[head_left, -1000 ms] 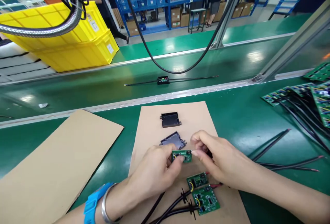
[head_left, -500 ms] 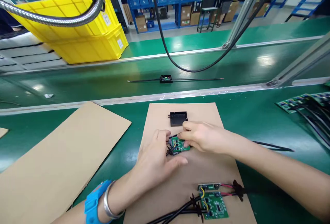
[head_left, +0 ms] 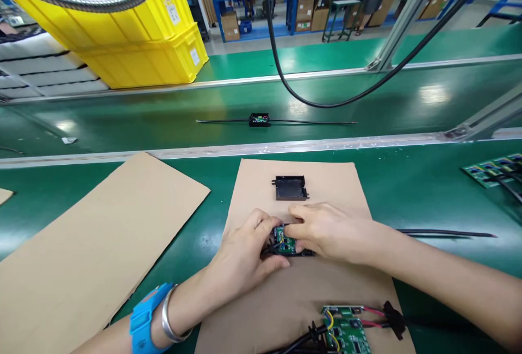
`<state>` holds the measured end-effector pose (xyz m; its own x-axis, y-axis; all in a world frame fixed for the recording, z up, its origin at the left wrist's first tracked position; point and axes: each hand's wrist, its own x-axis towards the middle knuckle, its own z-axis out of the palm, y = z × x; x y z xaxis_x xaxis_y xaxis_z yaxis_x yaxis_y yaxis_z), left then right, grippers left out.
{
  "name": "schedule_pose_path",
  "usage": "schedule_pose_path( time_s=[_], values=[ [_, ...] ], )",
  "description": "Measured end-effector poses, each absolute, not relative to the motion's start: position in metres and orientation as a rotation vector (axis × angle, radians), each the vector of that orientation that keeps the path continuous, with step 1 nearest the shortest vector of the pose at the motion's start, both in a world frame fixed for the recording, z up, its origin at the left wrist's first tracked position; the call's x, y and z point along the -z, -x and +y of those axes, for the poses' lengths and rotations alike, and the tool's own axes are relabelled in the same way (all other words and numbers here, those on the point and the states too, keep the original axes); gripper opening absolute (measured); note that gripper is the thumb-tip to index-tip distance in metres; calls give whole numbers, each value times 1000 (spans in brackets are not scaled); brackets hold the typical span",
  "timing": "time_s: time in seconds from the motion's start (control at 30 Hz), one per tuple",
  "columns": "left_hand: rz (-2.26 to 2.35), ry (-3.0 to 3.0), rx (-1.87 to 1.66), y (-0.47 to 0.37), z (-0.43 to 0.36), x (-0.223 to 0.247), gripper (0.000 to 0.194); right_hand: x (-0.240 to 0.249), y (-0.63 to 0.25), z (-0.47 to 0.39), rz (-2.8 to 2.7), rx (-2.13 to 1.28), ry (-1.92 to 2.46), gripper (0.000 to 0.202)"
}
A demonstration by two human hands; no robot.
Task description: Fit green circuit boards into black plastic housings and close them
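A small green circuit board [head_left: 284, 241] sits in or on a black plastic case, partly covered by my fingers. My left hand [head_left: 247, 248] curls around its left end, fingertips at the far edge and thumb at the near edge. From the right, my right hand [head_left: 328, 231] has its bent fingers on the board, pinching or pressing it. Just beyond both hands lies an open black case [head_left: 290, 188] with nothing in it. Black leads run out beside the board, and longer black wires [head_left: 444, 233] extend past my right forearm.
Under the work lies a cardboard sheet [head_left: 253, 191]; another cardboard sheet [head_left: 101, 240] is at left. Wired circuit boards [head_left: 348, 332] rest near the front. Across the metal rail lies a cased board [head_left: 259, 120]. Yellow bins [head_left: 134, 44] stand behind, and a black cable [head_left: 281, 71] hangs overhead.
The view has shifted slightly. The board appears less tilted, and the black case edge now shows along its near side. My right hand has moved a little nearer to me with it.
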<state>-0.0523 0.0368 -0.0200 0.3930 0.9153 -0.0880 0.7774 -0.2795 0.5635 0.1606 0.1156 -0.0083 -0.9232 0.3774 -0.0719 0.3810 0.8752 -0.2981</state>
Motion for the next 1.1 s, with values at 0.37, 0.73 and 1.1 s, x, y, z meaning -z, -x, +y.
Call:
schedule_pose_path(
  time_s=[0.37,0.73,1.1],
  values=[
    [1376,-2124,-233,55,36,10,62,6,-154,88,3104,224,-794,7],
    [1427,-2480,-397,45,34,4,19,10,-155,88,3086,453,-909,18],
    [1531,-2914,-149,43,19,17,21,10,-159,90,3108,559,-925,19]
  ],
)
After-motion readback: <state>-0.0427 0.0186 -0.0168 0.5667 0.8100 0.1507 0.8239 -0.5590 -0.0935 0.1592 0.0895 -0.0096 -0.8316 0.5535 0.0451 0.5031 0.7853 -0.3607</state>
